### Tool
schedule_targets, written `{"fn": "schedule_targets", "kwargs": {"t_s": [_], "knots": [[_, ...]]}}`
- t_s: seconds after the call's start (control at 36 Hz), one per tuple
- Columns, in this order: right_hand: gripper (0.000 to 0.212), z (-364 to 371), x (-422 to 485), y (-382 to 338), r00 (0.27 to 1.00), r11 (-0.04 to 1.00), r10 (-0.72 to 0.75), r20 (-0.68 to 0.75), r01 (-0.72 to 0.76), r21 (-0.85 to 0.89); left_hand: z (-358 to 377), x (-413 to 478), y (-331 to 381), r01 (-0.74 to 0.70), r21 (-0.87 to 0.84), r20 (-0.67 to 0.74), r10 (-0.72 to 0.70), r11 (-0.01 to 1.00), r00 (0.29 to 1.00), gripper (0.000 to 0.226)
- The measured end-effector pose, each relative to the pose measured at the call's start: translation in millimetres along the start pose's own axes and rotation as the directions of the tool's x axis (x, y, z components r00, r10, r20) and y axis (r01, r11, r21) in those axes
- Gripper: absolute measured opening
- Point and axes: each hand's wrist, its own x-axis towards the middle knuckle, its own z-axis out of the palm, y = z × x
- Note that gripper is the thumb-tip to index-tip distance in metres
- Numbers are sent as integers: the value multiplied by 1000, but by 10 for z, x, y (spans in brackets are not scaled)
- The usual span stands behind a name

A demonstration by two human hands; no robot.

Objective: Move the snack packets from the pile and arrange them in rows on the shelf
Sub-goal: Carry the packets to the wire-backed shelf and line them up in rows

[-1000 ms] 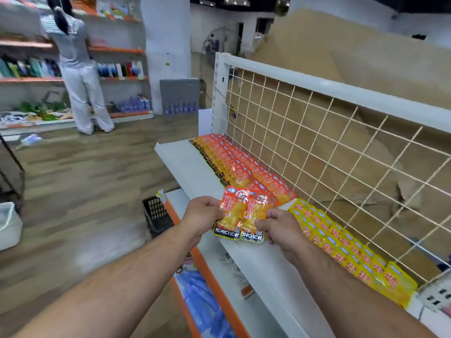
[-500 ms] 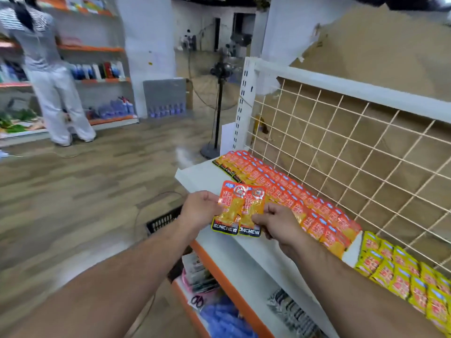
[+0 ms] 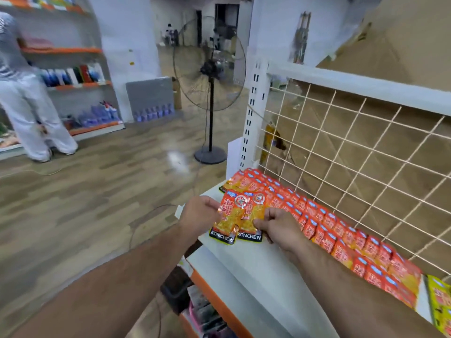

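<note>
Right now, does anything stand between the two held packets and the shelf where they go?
Nothing visible does. The left hand and right hand hold the packets at the shelf corner, and nothing shows on its white strip in front of the orange rows.

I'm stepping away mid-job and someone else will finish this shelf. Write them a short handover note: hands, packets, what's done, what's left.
Left hand: grips the first KONCHEW packet by its left edge.
Right hand: pinches the second KONCHEW packet; the two are side by side over the front of the white shelf.
Done: rows of orange packets lie overlapped along the wire mesh, with yellow-green packets at the right end.
Left: set these two down in line. The pile is out of view, so the number remaining cannot be told.
</note>
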Motion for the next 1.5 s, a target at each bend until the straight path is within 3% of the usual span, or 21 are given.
{"fn": "schedule_targets", "kwargs": {"t_s": [0.19,0.36,0.56,0.75,0.97,1.06,1.14,1.31,1.5], "knots": [[32,86,379,-43,994,996,44,-102,-51,-71,-11,538,-13,20,38,51,-22,999,998,17],[32,159,533,-146,956,996,85,-281,-81,27,-21,1053,-1,-43,84,168,29,996,985,20],[24,370,577,-250,880,991,123,-459,-137,2,-58,1524,33,-102,110,343,59,989,938,21],[25,689,547,-231,802,978,193,-565,-201,49,-88,1819,55,-222,208,416,119,953,901,15],[23,828,548,-230,749,968,250,-614,-208,141,-80,1962,69,-302,276,460,150,913,875,8],[16,882,562,-222,746,966,258,-614,-223,134,-71,1974,77,-387,336,501,185,859,845,24],[18,924,593,-239,737,962,271,-619,-235,140,-101,1992,115,-448,393,519,209,803,829,7],[15,1020,682,-248,743,959,282,-607,-244,146,-190,1987,112,-497,422,558,214,758,802,9],[18,1094,794,-277,741,946,324,-588,-272,179,-226,1983,96,-561,414,609,240,717,756,28]]}}
